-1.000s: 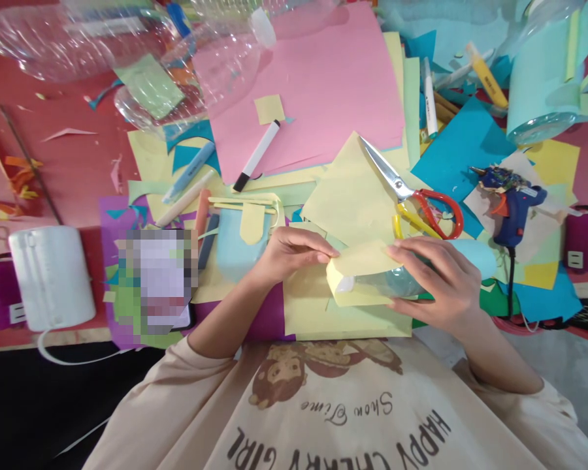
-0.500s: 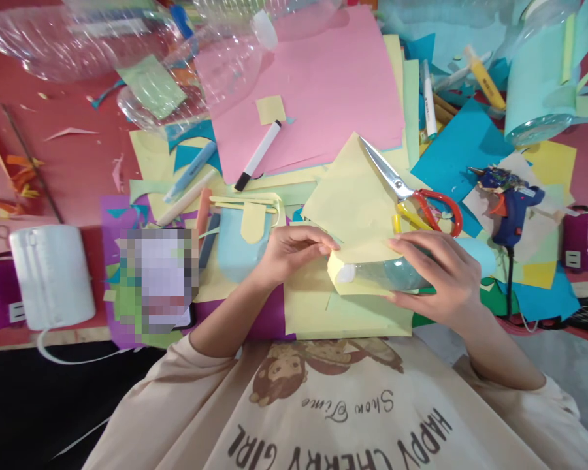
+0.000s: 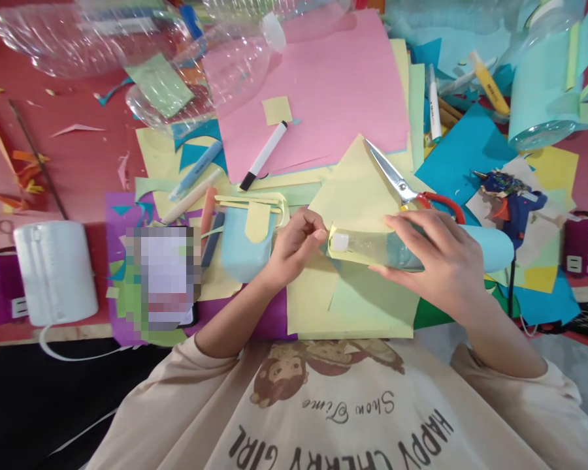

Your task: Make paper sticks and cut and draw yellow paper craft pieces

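A clear plastic bottle (image 3: pixel 365 245) with a white cap lies on its side in front of me. Pale yellow paper (image 3: pixel 347 260) surrounds its capped end, and light blue paper (image 3: pixel 494 250) covers the other end. My right hand (image 3: pixel 434 264) grips the bottle's middle from the right, thumb below and fingers above. At the capped end, the fingers of my left hand (image 3: pixel 298 251) are curled with thumb and forefinger together, beside the yellow paper's edge. What they pinch, if anything, is hidden. Behind the bottle, red-handled scissors (image 3: pixel 406 189) lie on a yellow sheet (image 3: pixel 350 186).
A blue glue gun (image 3: pixel 522 215) lies at the right. Left of my hands sit a light blue paper piece (image 3: pixel 238 245) and a phone (image 3: pixel 169 277). Several markers, a pink sheet (image 3: pixel 318 85), empty plastic bottles (image 3: pixel 225 72) and a white pouch (image 3: pixel 56 273) surround them.
The bottle has turned, and the yellow paper now lies curved closer around its capped end. My left hand's fingers have curled and drawn slightly away from the paper. My right hand still holds the bottle.
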The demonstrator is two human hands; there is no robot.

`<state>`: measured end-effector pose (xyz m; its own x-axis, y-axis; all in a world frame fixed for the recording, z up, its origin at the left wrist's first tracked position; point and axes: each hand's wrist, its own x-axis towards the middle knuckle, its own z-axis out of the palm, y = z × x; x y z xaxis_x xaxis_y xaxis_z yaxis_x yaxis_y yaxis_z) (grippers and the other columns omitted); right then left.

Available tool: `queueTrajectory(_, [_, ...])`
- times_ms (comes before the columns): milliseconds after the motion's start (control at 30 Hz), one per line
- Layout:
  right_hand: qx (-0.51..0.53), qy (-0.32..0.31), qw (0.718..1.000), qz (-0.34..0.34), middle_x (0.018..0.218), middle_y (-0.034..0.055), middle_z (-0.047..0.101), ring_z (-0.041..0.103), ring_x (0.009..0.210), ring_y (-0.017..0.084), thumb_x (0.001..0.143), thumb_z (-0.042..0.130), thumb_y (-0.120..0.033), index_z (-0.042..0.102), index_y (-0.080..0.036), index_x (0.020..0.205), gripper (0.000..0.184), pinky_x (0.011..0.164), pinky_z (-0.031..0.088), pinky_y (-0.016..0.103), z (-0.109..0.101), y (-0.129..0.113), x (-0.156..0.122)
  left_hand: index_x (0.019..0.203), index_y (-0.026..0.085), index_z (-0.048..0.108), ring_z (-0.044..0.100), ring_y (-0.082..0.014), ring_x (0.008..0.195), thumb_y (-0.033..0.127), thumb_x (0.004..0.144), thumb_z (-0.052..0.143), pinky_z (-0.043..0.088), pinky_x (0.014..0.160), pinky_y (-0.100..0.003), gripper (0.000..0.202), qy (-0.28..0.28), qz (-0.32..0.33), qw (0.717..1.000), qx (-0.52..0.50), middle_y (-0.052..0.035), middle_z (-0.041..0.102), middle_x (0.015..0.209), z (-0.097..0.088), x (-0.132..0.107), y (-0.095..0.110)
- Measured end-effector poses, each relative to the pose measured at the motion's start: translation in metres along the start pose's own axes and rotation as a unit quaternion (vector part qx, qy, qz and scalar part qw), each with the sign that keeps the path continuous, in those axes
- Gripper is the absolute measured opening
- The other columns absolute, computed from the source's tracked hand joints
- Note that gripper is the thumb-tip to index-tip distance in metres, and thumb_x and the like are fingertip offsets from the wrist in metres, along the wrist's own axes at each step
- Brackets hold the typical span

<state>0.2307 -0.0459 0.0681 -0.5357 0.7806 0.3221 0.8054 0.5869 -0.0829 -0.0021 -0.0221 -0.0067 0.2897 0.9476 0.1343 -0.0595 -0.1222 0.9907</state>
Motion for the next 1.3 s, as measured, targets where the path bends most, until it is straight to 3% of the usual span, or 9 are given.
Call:
queueTrajectory(500, [0.006,-0.016,1.0,0.014,0.099,0.0106,0.064,0.061,0.093,0.025,0.08,0.07,-0.034,0.058,-0.016,0.116,0.041,0.08,0.051,0.038,0.022,0.002,0.014,0.076,0.021,0.043,0.03,-0.0087,0.052,0.052,0.092,0.047,0.027,0.048,-0.023,0.035,0.024,-0.029,0.996,0.082,0.0046,0.036,0.064,-0.003,0.005,-0.003])
queueTrajectory(833, [-0.012,-0.005,1.0,0.008,0.098,0.0105,0.067,0.062,0.092,0.024,0.081,0.069,-0.035,0.06,-0.013,0.113,0.041,0.078,0.051,0.035,0.024,-0.001,0.016,0.072,0.021,0.044,0.031,-0.0093,0.052,0.054,0.094,0.043,0.026,0.049,-0.025,0.039,0.042,-0.031,0.991,0.124,0.0042,0.036,0.061,-0.002,0.005,0.0])
queueTrajectory(1033, [-0.021,-0.003,1.0,0.012,0.099,0.0097,0.068,0.062,0.093,0.023,0.082,0.067,-0.034,0.059,-0.014,0.114,0.039,0.079,0.049,0.033,0.027,-0.004,0.015,0.077,0.022,0.042,0.03,-0.0084,0.049,0.043,0.097,0.042,0.024,0.047,-0.025,0.029,0.033,0.007,0.984,0.175,0.0053,0.037,0.062,-0.003,0.003,-0.002])
queueTrajectory(1300, [-0.018,-0.004,1.0,0.013,0.101,0.01,0.066,0.06,0.094,0.023,0.083,0.066,-0.035,0.058,-0.013,0.116,0.04,0.08,0.048,0.034,0.033,-0.004,0.013,0.077,0.023,0.039,0.03,-0.0093,0.047,0.036,0.096,0.041,0.025,0.047,-0.025,0.023,0.019,-0.017,0.978,0.209,0.0059,0.036,0.059,-0.005,0.002,0.0])
